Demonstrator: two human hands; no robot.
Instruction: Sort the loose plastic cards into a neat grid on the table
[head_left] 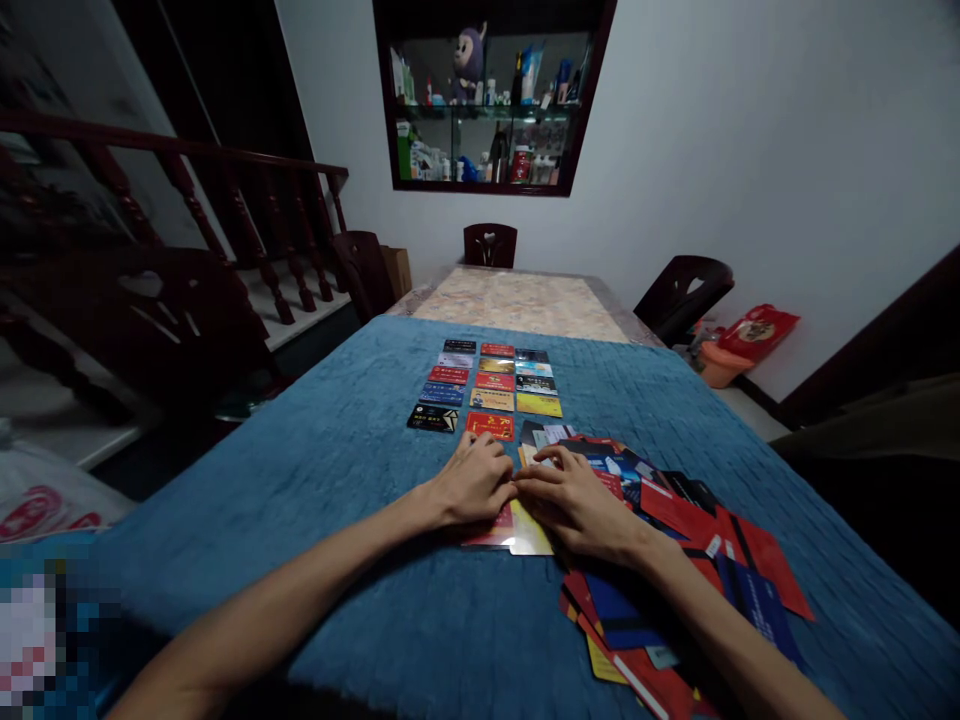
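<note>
While the head view is all there is to go on, it shows plenty: three columns of flat rectangular cards sit on a fuzzy blue cloth, and the step in hand looks like squaring up the middle column. Its nearest tidy one is a red card with gold print, and the curled fingertips of the bare left hand are at its near edge. Honestly can't tell if those fingers grip anything or just press down. The bare right hand is right beside it, fingers bent and loosely spread, tips close to the left thumb; can't tell if it's pinching a card either. Just below both hands lie a glossy red card and a shiny yellow card, and a messy multicoloured heap of cards spreads out under and around the right forearm. I'd say the next move calls for a light touch: line that red one up with its neighbours without the wrist dragging the heap along.
</note>
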